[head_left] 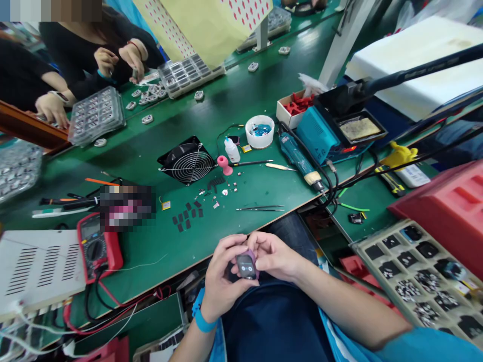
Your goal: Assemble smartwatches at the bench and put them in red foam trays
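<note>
Between my two hands, just off the front edge of the bench, is a small watch-like device with a lit dark screen and a purple casing. My left hand is curled round its left side and underside, with a blue band on the wrist. Fingers of my right hand pinch the device at its right and upper edge. Part of the casing is hidden by the fingers. Tweezers lie on the green bench beyond my hands, and several black rectangular pads lie to their left.
A fan, white bottle, white tub and electric screwdriver stand or lie farther back. A red multimeter is at left. Soldering station and parts tray are at right. Co-workers' hands work across the bench.
</note>
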The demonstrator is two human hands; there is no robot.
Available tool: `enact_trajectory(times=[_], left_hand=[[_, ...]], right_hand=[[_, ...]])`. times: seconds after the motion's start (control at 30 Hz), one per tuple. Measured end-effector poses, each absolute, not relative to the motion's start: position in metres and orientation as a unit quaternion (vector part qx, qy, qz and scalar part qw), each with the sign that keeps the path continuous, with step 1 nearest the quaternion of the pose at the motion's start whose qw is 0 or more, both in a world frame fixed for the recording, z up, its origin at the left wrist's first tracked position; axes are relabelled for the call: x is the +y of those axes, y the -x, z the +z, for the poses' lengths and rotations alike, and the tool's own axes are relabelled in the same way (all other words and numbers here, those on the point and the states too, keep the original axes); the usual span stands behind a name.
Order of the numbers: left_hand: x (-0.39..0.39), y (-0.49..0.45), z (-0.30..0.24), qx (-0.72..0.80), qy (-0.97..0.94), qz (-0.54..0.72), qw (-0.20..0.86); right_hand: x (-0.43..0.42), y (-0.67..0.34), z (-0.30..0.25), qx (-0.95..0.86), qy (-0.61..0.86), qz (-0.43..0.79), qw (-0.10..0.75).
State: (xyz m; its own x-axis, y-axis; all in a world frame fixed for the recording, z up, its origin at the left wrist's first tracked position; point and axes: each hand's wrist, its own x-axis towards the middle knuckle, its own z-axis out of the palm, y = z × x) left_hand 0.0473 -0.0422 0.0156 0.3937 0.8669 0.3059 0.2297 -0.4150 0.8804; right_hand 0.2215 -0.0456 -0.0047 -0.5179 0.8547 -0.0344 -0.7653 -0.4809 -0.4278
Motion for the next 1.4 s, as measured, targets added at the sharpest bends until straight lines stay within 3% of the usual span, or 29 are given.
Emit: enact_trajectory(times=[1.4], left_hand=[[-0.031,-0.041,0.02,0.311,-0.8,0.34,0.384]], right_hand=[[-0.053,-0.228,-0.017,-0.184,0.132,0.87,0.437]])
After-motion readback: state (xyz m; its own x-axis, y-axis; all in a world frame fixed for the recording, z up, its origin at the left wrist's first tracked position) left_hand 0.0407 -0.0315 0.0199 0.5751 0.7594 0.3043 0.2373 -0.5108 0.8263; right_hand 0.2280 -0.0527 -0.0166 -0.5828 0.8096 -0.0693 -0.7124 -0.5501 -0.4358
